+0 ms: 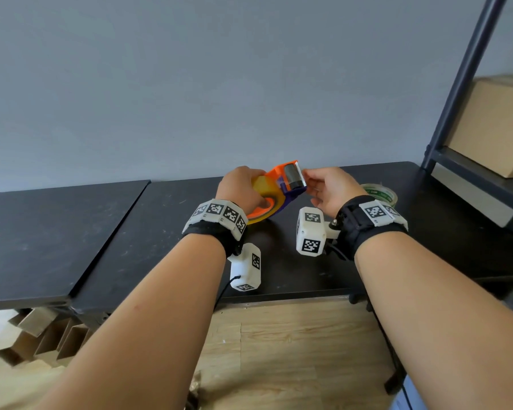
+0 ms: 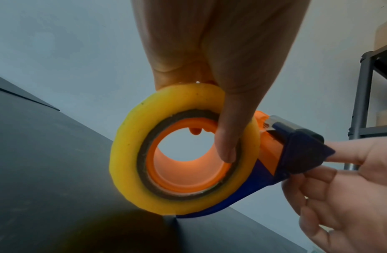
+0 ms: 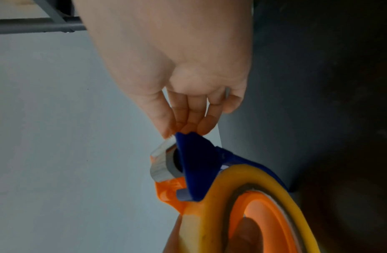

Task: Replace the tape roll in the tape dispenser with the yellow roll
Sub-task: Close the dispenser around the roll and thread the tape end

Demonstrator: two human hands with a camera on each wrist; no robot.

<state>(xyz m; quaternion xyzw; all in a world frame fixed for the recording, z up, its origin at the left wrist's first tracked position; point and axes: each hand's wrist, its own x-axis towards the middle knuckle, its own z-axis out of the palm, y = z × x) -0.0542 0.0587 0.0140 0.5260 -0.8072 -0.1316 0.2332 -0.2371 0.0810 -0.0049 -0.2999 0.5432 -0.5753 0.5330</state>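
From the head camera, my left hand (image 1: 243, 187) gripped the yellow roll (image 1: 264, 192) already seated in the orange-and-blue tape dispenser (image 1: 282, 184), held just above the black table (image 1: 160, 232) between my two wrists. My right hand (image 1: 330, 187) met the dispenser's cutter end, fingers curled toward the serrated blade (image 1: 300, 174). Beyond my right hand lay a green-printed roll (image 1: 379, 193), probably the one taken out.

The left wrist camera showed what the head view hid: my left thumb (image 2: 227, 137) hooked across the yellow roll's face into the orange hub (image 2: 188, 164), likely to stop it turning, while my right fingers (image 2: 350, 152) pressed the blue nose (image 2: 305, 154).

The right wrist camera closed in on the far end: my right fingertips (image 3: 188, 125) pinched at the tip of the blue nose beside the grey roller (image 3: 164, 162). Whether a tape end lay between them I could not tell. I judged the swap nearly complete, with only the threading left.
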